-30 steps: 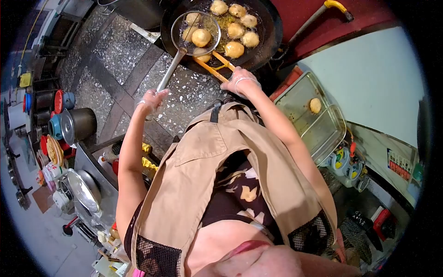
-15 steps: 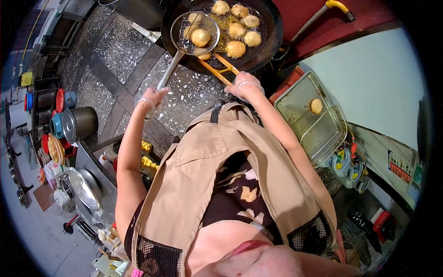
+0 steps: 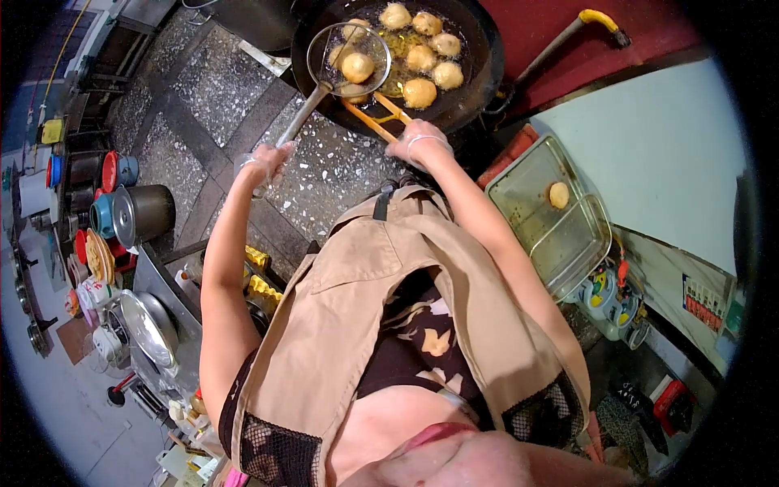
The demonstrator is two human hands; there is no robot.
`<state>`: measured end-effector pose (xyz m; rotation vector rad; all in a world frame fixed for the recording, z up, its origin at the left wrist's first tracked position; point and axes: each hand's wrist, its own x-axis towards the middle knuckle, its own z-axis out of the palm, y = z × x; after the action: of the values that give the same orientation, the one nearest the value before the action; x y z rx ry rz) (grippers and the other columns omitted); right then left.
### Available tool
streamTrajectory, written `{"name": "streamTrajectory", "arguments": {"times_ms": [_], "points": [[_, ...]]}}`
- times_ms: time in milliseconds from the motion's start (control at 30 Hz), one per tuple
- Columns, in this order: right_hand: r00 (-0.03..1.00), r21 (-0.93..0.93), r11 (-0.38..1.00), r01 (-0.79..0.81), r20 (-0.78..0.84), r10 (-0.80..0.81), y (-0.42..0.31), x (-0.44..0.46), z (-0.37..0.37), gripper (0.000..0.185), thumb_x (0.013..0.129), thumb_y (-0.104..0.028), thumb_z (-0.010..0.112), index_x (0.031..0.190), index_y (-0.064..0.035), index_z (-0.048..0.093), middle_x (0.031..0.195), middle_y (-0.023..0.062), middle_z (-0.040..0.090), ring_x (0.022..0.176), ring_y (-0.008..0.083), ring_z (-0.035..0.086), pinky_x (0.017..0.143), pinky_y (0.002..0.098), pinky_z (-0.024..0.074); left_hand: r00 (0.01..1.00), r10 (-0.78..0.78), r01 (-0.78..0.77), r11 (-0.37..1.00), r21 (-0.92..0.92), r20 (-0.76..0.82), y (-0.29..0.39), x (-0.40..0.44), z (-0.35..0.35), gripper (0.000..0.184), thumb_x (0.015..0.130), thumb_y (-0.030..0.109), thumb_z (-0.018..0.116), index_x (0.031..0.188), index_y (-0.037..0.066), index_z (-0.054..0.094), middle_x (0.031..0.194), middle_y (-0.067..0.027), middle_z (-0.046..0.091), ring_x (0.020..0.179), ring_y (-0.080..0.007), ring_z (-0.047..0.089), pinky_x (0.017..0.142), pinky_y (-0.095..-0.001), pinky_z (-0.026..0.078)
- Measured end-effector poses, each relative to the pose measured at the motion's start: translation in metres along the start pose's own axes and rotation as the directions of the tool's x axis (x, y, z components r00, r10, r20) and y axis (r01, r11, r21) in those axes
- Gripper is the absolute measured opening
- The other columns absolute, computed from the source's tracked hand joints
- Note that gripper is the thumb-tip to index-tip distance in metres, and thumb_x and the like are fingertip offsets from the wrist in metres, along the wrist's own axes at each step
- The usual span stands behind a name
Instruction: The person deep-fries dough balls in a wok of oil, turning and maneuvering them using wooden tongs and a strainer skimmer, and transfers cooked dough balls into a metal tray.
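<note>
under strainer (image 3: 325, 87), balls (image 3: 341, 58) partly hidden, wok (image 3: 480, 85) cropped

- Between the left hand (image 3: 268, 165) and the right hand (image 3: 420, 144), a gap above the speckled floor (image 3: 329, 162) gives passage towards the wok (image 3: 480, 88);
- over the wok's left part, the strainer (image 3: 349, 40) bars the way down; the tongs (image 3: 370, 122) cross the near rim;
- fried balls (image 3: 420, 93) leave narrow gaps;
- a pot (image 3: 247, 26) crowds the wok's left; a rod (image 3: 552, 50) stands right.
</note>
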<state>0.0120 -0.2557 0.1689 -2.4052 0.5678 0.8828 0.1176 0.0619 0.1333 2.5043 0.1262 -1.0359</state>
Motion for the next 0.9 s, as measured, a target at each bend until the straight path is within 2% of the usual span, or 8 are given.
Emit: {"name": "streamTrajectory", "arguments": {"times_ms": [367,467,533,567,600,667,733,900], "points": [[0.991,0.251,0.964,0.09,-0.118,-0.061,0.083,-0.019,0.008,0.088,0.06,-0.059,0.071,0.11,0.0103,0.052,0.107,0.0248,0.059,0.1,0.0337,0.059,0.087,0.0373,0.046,1.0,-0.013,0.013,0.999,0.04,-0.007,0.006,-0.013,-0.004,0.048,0.083,0.048,0.058,0.072,0.001,0.059,0.06,-0.0088,0.054,0.054,-0.021,0.051,0.053,-0.0368,0.04],[0.976,0.508,0.835,0.212,-0.144,-0.16,0.088,-0.019,0.025,0.072,0.063,-0.055,0.073,0.111,-0.0029,0.059,0.094,0.0204,0.065,0.083,0.0302,0.063,0.073,0.0368,0.0492,0.947,0.318,-0.321,0.942,0.104,0.04,-0.036,0.012,-0.004,0.04,0.082,0.04,0.056,0.071,0.002,0.06,0.053,-0.0106,0.051,0.049,-0.0224,0.05,0.049,-0.0384,0.039],[0.961,0.603,0.753,0.263,-0.235,-0.148,0.075,-0.045,0.023,0.071,0.067,-0.053,0.07,0.114,-0.0027,0.056,0.1,0.016,0.062,0.09,0.0266,0.059,0.078,0.0386,0.0478,0.838,0.543,-0.545,0.82,0.174,0.063,-0.093,0.068,0.004,0.021,0.081,0.025,0.054,0.08,0.005,0.06,0.05,-0.0107,0.048,0.044,-0.0239,0.048,0.044,-0.0372,0.037],[0.972,0.579,0.782,0.229,-0.185,-0.148,0.071,-0.054,0.018,0.079,0.065,-0.057,0.069,0.121,-0.0037,0.05,0.106,0.0189,0.059,0.096,0.0305,0.058,0.082,0.0405,0.0468,0.896,0.44,-0.443,0.89,0.111,0.051,-0.079,0.056,0.0,0.028,0.081,0.032,0.054,0.072,0.006,0.058,0.05,-0.007,0.046,0.044,-0.0202,0.045,0.043,-0.0353,0.035],[0.86,0.472,0.774,0.422,-0.479,-0.178,0.075,-0.023,0.059,0.086,0.064,-0.059,0.069,0.126,-0.0036,0.045,0.107,0.0217,0.058,0.098,0.0337,0.057,0.083,0.0413,0.0464,0.943,0.33,-0.331,0.943,0.043,0.038,-0.062,0.041,-0.003,0.037,0.081,0.04,0.054,0.065,0.007,0.055,0.05,-0.0034,0.044,0.045,-0.0165,0.043,0.042,-0.0335,0.032],[0.876,0.503,0.768,0.397,-0.458,-0.152,0.067,-0.049,0.051,0.09,0.062,-0.055,0.071,0.123,0.0055,0.043,0.101,0.0242,0.059,0.09,0.0358,0.059,0.079,0.041,0.0483,0.995,0.101,-0.102,0.99,-0.099,-0.022,-0.036,0.018,-0.005,0.045,0.082,0.046,0.055,0.058,0.008,0.052,0.051,-0.0006,0.042,0.045,-0.0137,0.04,0.042,-0.0318,0.031],[0.974,0.536,0.83,0.152,-0.226,-0.032,0.062,-0.069,0.038,0.067,0.059,-0.049,0.075,0.1,0.0019,0.058,0.079,0.0171,0.065,0.075,0.0304,0.063,0.067,0.0392,0.0514,0.986,0.165,-0.161,0.983,-0.093,0.039,-0.045,0.051,-0.008,0.045,0.081,0.051,0.056,0.06,0.012,0.051,0.052,-0.0002,0.043,0.045,-0.0135,0.04,0.041,-0.0314,0.031],[0.982,0.582,0.812,0.049,-0.178,0.068,0.075,-0.077,0.06,0.056,0.059,-0.044,0.077,0.093,-0.002,0.065,0.084,0.0126,0.067,0.08,0.0275,0.064,0.072,0.0357,0.0514,0.976,-0.136,0.168,0.967,-0.193,0.17,-0.085,0.134,-0.015,0.047,0.081,0.055,0.056,0.062,0.013,0.048,0.051,-0.0006,0.038,0.043,-0.0136,0.039,0.041,-0.0308,0.032]]}}
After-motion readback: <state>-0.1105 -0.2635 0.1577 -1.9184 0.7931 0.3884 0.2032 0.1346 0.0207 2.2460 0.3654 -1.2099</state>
